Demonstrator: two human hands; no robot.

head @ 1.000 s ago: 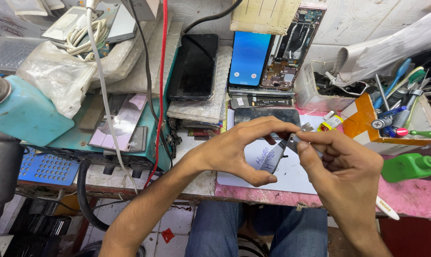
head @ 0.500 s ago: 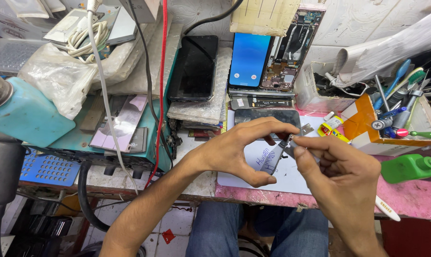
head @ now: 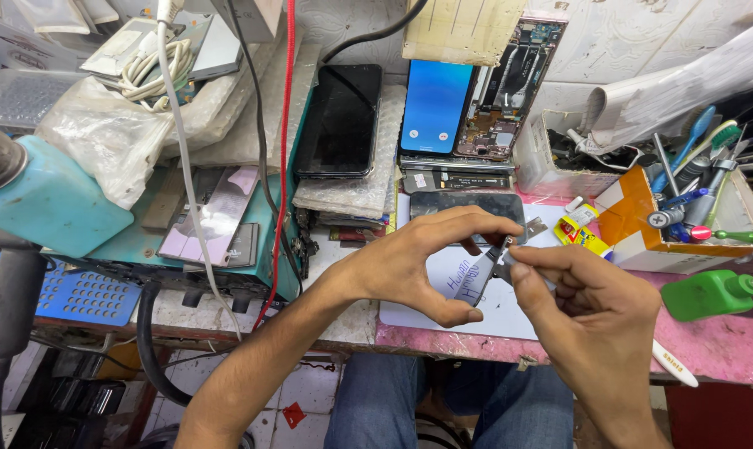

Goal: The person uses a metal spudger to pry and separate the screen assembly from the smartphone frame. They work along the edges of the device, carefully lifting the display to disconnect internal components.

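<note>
Right of the frame's centre, the left hand (head: 422,266) arches over from the left, thumb and forefinger pinched on a small thin metal part (head: 486,268), grey and shiny. The right hand (head: 597,312) rises from the lower right, fingertips closed on the same piece, above a white mat (head: 443,320) on the pink bench (head: 725,353).

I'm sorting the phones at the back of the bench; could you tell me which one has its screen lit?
The blue-screened phone, propped between the dark-screened phone and the opened phone showing its internals.

A phone repair workshop: opened phones (head: 509,91), loose screens (head: 340,120), tool box (head: 676,220)
</note>
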